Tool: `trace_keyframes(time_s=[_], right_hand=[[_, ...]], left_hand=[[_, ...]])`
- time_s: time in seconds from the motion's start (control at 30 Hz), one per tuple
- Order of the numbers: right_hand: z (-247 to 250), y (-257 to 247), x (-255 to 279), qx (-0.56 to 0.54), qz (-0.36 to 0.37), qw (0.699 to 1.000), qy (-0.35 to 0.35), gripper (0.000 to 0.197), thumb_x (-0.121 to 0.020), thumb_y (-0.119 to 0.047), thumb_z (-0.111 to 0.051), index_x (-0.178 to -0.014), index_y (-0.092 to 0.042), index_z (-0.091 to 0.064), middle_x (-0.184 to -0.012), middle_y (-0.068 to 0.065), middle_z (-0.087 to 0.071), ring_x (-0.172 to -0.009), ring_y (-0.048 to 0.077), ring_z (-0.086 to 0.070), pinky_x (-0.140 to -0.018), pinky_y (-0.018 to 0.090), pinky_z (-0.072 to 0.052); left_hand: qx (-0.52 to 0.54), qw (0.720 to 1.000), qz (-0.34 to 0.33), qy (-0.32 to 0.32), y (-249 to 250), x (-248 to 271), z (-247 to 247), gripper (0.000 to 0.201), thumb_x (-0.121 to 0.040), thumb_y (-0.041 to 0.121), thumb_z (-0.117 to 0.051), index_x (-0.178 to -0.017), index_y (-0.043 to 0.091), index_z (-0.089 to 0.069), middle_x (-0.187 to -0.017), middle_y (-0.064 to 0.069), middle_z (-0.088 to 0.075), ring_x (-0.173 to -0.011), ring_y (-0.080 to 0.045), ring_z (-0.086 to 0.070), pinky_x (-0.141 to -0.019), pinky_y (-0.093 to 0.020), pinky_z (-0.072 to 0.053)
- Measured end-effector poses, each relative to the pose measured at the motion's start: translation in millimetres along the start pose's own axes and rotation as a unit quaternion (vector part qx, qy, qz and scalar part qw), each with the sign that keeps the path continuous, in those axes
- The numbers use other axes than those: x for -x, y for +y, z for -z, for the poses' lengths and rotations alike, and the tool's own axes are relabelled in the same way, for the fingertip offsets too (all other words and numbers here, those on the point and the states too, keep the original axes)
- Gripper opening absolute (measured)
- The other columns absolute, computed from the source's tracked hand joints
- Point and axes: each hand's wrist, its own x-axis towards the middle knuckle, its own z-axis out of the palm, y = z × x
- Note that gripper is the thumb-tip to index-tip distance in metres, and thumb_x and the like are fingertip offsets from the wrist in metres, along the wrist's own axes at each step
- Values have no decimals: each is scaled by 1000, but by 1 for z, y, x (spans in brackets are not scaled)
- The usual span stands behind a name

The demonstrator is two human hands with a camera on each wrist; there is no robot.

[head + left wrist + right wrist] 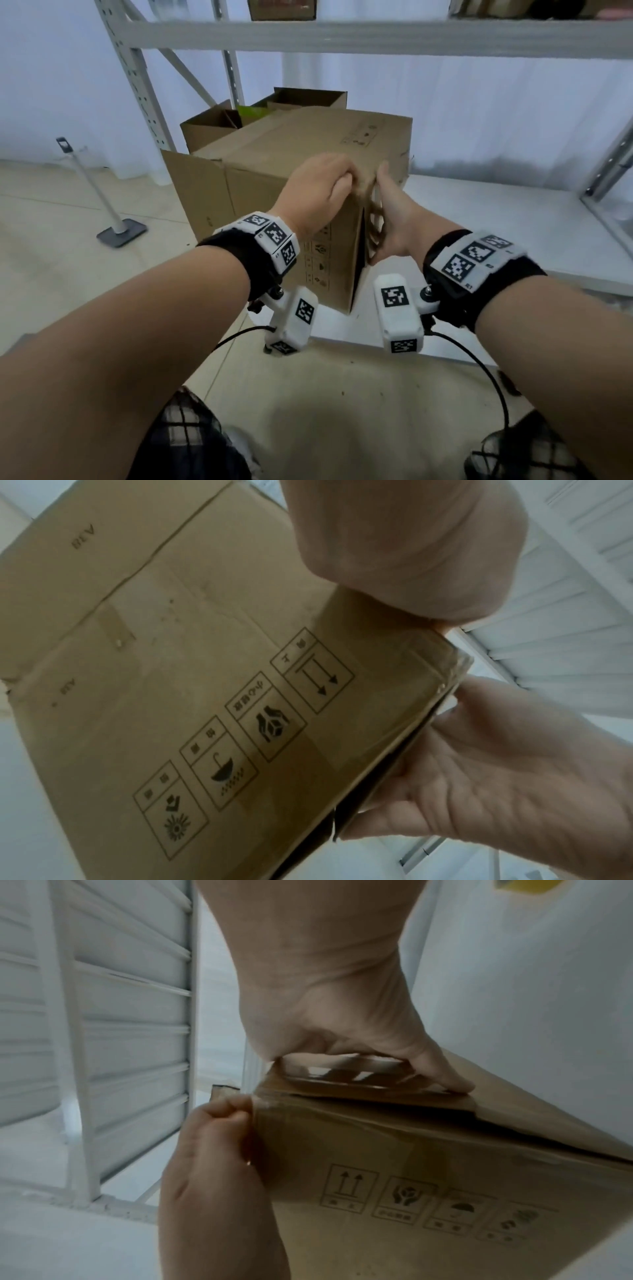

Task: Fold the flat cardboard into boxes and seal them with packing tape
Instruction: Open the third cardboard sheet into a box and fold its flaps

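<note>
- Standing on the white lower shelf (pixel 513 219) of a metal rack: a brown cardboard box (pixel 274 164), tipped so 1 corner points toward the camera.
- Showing 4 printed handling symbols (pixel 240 739) in a row on the near side panel, among them arrows, hands round a cube, and an umbrella.
- Curling over the top near corner of the box: the left hand (pixel 318 192), fingers bent and bunched tight against the cardboard edge, knuckles up.
- Pressing against the adjacent side of the same corner: the right hand (pixel 390 219), thumb up along the edge.
- Gripping a roll of clear packing tape (pixel 346 1074) against the box face, right-hand fingers hooked through the roll's core in the right wrist view.
- Lying glossy over the corner edge between both hands: a strip of clear tape (pixel 445 664), wrinkled at the edge.
- Gaping slightly along the near vertical seam (pixel 359 260), a dark slit showing beneath the hands.
- Hanging loose at the box's left side: 1 unfolded flap (pixel 191 192).
- Sitting behind the box on the same shelf: 2 open cartons (pixel 246 116), something green inside 1 of them.
- Standing on the tiled floor to the left: a thin white pole on a flat grey base (pixel 121 233).
- Strapped round both wrists: black bands with white marker blocks (pixel 274 240).
</note>
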Motion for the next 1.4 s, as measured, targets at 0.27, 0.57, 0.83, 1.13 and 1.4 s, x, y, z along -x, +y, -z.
trace_keyframes(time_s=[0.27,0.57,0.83,1.13,1.4], right_hand=[[-28,-46,7,167,74,980,74,69,-84,-67,-55,-126,-12,-54,-124,17,-59,-116,41,-54,-95,64,-44],[-26,-36,-4,181,124,972,80,78,-81,-58,-61,-130,0,-46,-138,11,-43,-101,41,-60,-59,56,-58],[-7,-26,2,116,137,979,94,72,-88,-48,-64,-138,-7,-33,-126,19,-54,-94,36,-63,-55,46,-58],[16,-15,29,85,182,974,106,32,-99,-30,-53,-128,-27,-41,-109,1,-60,-84,23,-64,-58,39,-56],[37,-20,23,257,200,924,202,48,-104,-22,-26,-152,-20,-28,-153,12,-34,-136,33,-39,-110,50,-37]], left_hand=[[-37,996,48,-63,-35,-3,32,25,-97,31,-51,-107,12,-62,-104,0,-56,-95,-14,-53,-85,-25,-42],[-151,953,261,-30,-73,33,48,54,-94,61,-33,-138,32,-42,-151,-3,-30,-144,-22,-16,-116,-53,-4],[-139,957,254,-19,-54,31,43,61,-92,64,-34,-142,29,-36,-157,-6,-17,-147,-26,0,-117,-55,-5],[-221,957,186,-15,-30,26,49,64,-92,66,-31,-141,25,-38,-154,-7,-25,-146,-25,-10,-116,-51,1],[-470,876,92,-64,-12,6,79,87,-77,78,-42,-134,13,-36,-131,-11,-42,-124,-33,-39,-114,-57,-7]])
